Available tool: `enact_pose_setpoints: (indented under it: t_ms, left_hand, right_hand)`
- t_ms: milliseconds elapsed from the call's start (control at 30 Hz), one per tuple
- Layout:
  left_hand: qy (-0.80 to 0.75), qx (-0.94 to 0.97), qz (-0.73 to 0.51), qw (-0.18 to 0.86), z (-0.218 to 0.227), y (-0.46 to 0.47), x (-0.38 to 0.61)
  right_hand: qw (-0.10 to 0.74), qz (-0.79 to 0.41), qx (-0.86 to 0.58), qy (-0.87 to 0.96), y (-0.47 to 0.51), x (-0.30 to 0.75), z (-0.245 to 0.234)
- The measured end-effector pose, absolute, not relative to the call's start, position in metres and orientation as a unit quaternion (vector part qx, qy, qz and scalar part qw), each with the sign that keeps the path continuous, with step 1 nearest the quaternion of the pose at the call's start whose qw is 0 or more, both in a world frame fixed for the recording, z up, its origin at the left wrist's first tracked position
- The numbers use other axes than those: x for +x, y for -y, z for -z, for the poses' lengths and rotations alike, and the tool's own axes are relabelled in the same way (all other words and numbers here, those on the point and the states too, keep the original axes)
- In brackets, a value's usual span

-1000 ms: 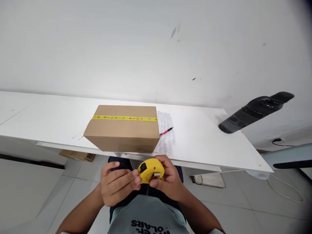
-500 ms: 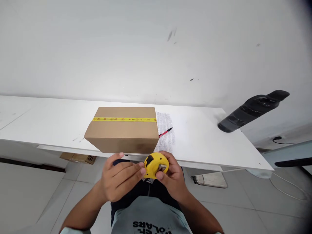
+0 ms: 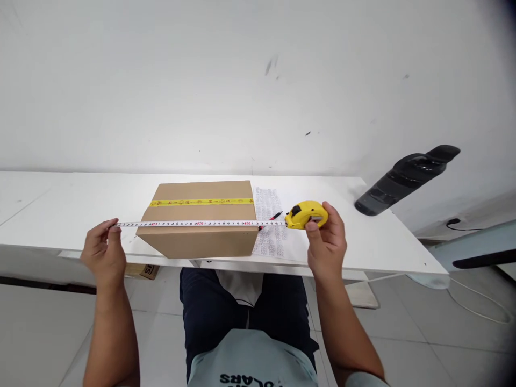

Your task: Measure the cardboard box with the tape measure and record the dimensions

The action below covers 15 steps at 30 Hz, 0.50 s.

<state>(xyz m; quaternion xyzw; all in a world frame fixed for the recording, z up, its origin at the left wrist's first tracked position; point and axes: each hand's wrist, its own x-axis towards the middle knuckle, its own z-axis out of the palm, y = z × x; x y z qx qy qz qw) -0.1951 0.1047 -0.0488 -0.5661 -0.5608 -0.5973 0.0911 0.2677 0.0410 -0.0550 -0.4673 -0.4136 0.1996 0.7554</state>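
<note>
1. Hands well apart: the left hand (image 3: 105,252) pinches the end of the blade (image 3: 217,223) past the left side of the box (image 3: 205,244), and the right hand (image 3: 327,242) grips the tape measure (image 3: 300,217) past its right
2. The step in hand seems to be spanning the box, on the smooth white table (image 3: 72,204); whether the blade touches it is unclear
3. The next move likely calls for aligning the blade's end with a box edge
4. Blade thin, flat, numbered; tape measure rounded, yellow, plastic-looking
5. Box matt brown cardboard, straight-edged, with printed yellow packing tape (image 3: 201,202); paper (image 3: 268,196) and slim pen (image 3: 277,216) beside it
</note>
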Motion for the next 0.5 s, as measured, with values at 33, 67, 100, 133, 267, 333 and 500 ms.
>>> enact_pose_setpoints:
  t_ms: [33,67,100,133,267,333,500]
  left_hand:
    - [0.552,-0.562,0.612,0.072,0.049,-0.105,-0.192]
    - [0.541,-0.559,0.625,0.064,0.047,-0.105,-0.188]
    - [0.531,-0.565,0.628,0.064,0.045,-0.103,-0.184]
    - [0.524,-0.586,0.615,0.063,0.042,-0.101,-0.179]
    - [0.517,-0.654,0.547,0.078,0.032,-0.088,-0.162]
    - [0.515,-0.671,0.524,0.098,0.031,-0.083,-0.159]
    - [0.521,-0.685,0.499,0.103,0.034,-0.077,-0.160]
  right_hand:
    - [0.748,-0.198,-0.473,0.422,-0.042,0.265,0.057]
    - [0.739,-0.196,-0.479,0.432,-0.042,0.262,0.059]
    - [0.727,-0.193,-0.484,0.446,-0.043,0.259,0.061]
    - [0.712,-0.190,-0.488,0.467,-0.043,0.256,0.063]
    - [0.665,-0.168,-0.468,0.556,-0.048,0.249,0.072]
    - [0.661,-0.165,-0.457,0.572,-0.051,0.248,0.075]
    - [0.659,-0.180,-0.451,0.575,-0.052,0.251,0.077]
